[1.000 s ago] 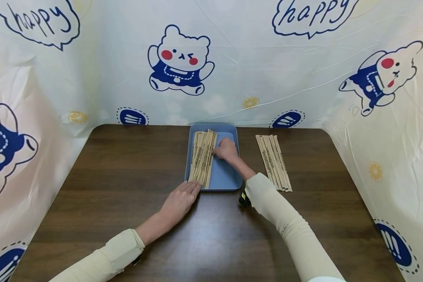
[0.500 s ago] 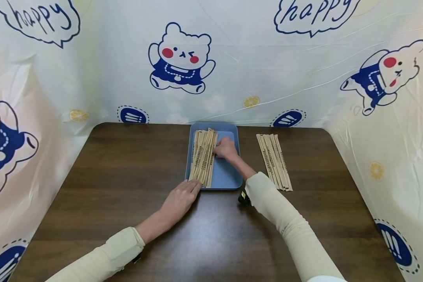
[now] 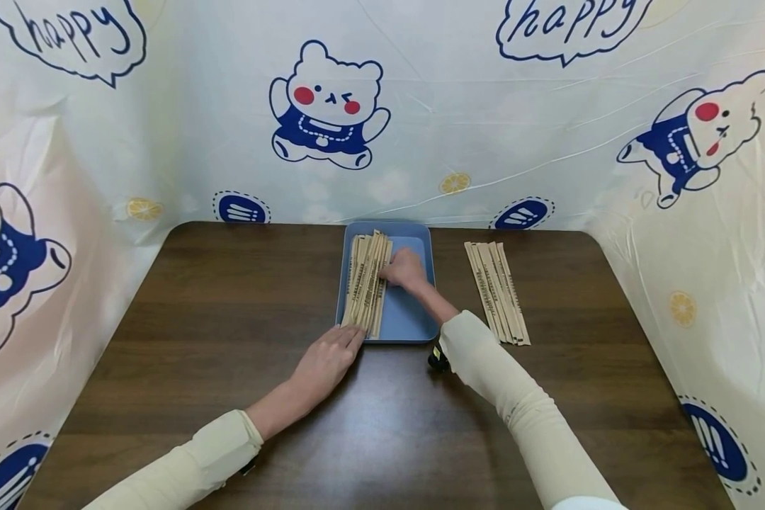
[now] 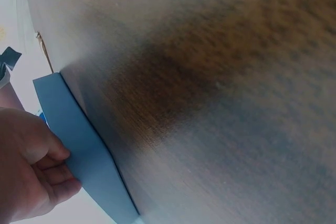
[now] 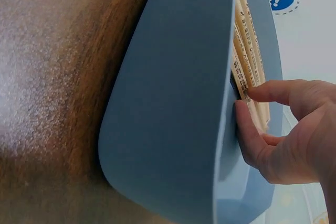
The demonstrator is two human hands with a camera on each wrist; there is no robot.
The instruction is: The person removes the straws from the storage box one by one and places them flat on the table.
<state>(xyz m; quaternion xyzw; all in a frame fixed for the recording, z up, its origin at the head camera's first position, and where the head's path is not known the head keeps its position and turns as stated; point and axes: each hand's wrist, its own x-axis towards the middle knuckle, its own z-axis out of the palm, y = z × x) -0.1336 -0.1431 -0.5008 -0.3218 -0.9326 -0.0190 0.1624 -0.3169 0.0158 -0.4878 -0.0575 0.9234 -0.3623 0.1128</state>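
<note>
A blue tray (image 3: 411,315) lies at the far middle of the table. Many long, thin, beige paper-wrapped sticks (image 3: 365,283) with dark print fill its left side. My left hand (image 3: 328,358) holds the tray's near left corner; in the left wrist view its curled fingers (image 4: 65,187) touch the blue wall. Inside the tray, my right hand (image 3: 404,269) is at the right edge of the sticks. In the right wrist view, its thumb and a finger pinch at a paper-wrapped stick (image 5: 244,61). Which sticks it grips is partly hidden.
A second row of similar paper-wrapped sticks (image 3: 497,294) lies on the brown wooden table (image 3: 229,297), right of the tray. Behind and beside the table hangs a pale curtain (image 3: 421,127) printed with bears.
My right hand has shifted slightly left, against the sticks in the tray. The left hand stays at the tray's near corner.
</note>
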